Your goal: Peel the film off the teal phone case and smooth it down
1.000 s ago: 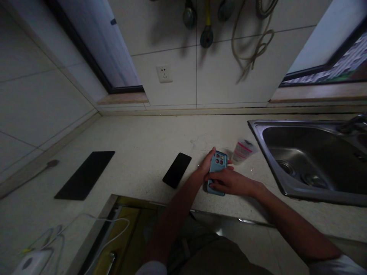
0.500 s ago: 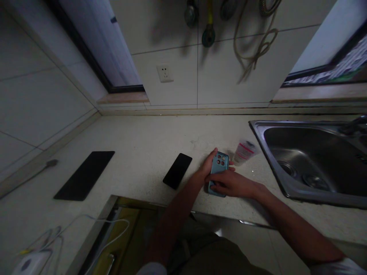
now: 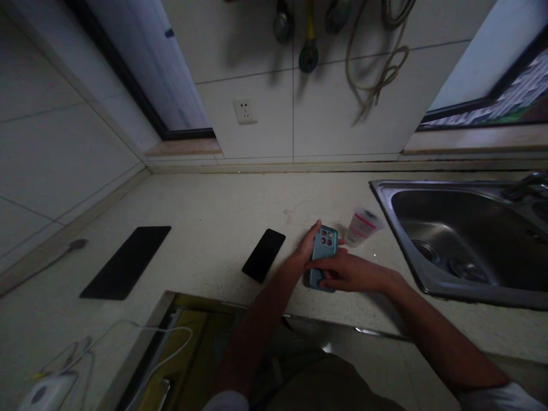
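My left hand (image 3: 307,245) is wrapped round a smartphone in a teal case (image 3: 323,251), with the back and its square camera block facing up. Fingertips of that hand show past the phone's right edge. My right hand (image 3: 346,271) lies across the lower half of the phone, its index finger reaching to the left edge and the other fingers curled against the back. To the left of the phone, a black phone-sized slab (image 3: 264,255) rests flat on the counter. Just right of my hands stands a clear plastic cup (image 3: 362,228) with a red band, holding something dark.
A larger black flat panel (image 3: 128,262) lies farther left on the pale counter (image 3: 214,211). White cables (image 3: 128,324) run to a white box (image 3: 47,394) at lower left. The steel sink (image 3: 387,197) is at right; hoses and a cord (image 3: 372,85) hang on the wall.
The view has shifted slightly. Both hands stay on the teal-cased phone, and the right fingers have moved only a little over its lower part.
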`<state>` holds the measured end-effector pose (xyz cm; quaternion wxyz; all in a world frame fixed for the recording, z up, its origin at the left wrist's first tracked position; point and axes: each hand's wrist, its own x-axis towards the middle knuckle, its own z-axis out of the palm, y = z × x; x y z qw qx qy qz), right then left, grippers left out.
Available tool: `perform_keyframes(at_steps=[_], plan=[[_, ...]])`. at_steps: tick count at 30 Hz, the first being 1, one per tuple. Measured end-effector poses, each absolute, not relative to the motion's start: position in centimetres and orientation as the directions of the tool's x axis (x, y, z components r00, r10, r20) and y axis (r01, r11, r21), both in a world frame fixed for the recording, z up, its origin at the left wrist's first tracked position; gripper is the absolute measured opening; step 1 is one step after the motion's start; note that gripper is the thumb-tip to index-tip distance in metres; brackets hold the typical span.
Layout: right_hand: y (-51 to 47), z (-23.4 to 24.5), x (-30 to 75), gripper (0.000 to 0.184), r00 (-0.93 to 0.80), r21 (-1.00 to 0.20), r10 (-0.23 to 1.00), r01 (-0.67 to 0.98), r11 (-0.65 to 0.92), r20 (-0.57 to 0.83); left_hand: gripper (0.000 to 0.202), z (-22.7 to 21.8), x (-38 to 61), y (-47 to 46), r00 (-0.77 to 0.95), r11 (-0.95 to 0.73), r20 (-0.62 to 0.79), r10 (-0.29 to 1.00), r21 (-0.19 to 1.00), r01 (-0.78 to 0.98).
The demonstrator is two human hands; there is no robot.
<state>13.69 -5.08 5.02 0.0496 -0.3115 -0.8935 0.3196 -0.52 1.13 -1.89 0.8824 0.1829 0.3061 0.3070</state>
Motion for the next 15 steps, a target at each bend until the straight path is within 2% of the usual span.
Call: perform_keyframes(at_steps=[10,15], plan=[[-4.3,4.1,14.3,0.042,-0.774,-0.618,0.631,0.466,0.633,0.062,0.071,-0.5,-0.9,0.8,0.627,0.791,-0.496,0.601,0.485,-0.375],[-3.7,3.5,14.3,0.032,-0.684,-0.565,0.695,0.491,0.664,0.222,0.059,-0.5,-0.8,0.7,0.571,0.758,-0.501,0.65,0.481,-0.441]])
